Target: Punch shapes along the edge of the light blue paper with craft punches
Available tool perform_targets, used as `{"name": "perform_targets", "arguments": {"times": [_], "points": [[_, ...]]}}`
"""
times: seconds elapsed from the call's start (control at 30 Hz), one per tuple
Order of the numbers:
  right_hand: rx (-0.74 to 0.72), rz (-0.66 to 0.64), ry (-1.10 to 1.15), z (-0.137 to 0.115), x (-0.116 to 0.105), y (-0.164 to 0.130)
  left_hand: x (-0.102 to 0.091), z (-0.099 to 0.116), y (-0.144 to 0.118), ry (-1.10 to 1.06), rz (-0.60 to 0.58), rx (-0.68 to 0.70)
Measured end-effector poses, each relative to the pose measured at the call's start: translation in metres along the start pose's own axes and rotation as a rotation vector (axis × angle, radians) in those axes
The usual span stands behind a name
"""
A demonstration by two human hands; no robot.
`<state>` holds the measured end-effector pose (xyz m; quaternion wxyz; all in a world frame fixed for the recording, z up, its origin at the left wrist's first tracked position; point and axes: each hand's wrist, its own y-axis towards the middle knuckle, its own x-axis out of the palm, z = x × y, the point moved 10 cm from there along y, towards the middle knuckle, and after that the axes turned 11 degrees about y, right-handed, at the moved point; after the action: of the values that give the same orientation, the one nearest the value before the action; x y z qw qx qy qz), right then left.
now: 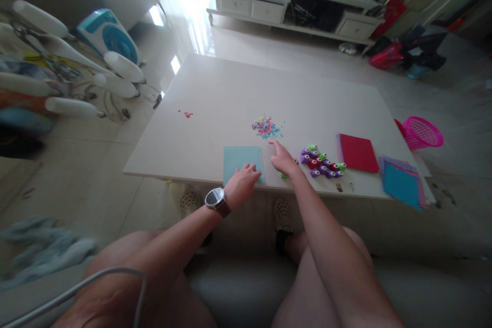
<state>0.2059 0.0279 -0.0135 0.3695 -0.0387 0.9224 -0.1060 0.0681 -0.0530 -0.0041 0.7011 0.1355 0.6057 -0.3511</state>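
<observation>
A light blue sheet of paper [240, 156] lies at the table's near edge, with a row of tiny pieces down its right side. My left hand [243, 183], wearing a wristwatch [215, 198], rests flat on the lower part of this sheet, fingers apart. To the right of the paper, my right hand [282, 158] points its index finger toward the near side of a pile of small colourful pieces [266, 126]; its other fingers look curled. No held object shows in it. Beside that hand sits a cluster of purple, red and green stampers or small bottles with eye-like tops [322, 163], partly hidden by my wrist.
Red sheets [359, 154] and a blue-topped paper stack [402, 184] lie at the table's right end. Several red bits [188, 115] are scattered at left. A pink basket [425, 132] stands past the right edge; a white cabinet [265, 12] is beyond the table [307, 87].
</observation>
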Motion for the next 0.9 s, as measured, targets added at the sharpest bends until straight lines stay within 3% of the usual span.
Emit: {"name": "perform_targets", "arguments": {"times": [0.23, 0.47, 0.63, 0.9], "points": [[0.076, -0.003, 0.064, 0.008, 0.001, 0.002, -0.004, 0.005, -0.002, 0.017, -0.019, 0.002], [0.021, 0.065, -0.004, -0.002, -0.009, 0.002, -0.003, 0.009, 0.000, 0.023, -0.042, 0.005], [0.064, 0.033, -0.061, 0.004, -0.010, -0.001, 0.000, 0.007, 0.000, 0.034, -0.044, 0.003], [0.007, -0.082, -0.200, -0.003, -0.002, -0.012, -0.001, 0.007, -0.001, 0.045, -0.020, 0.017]]}}
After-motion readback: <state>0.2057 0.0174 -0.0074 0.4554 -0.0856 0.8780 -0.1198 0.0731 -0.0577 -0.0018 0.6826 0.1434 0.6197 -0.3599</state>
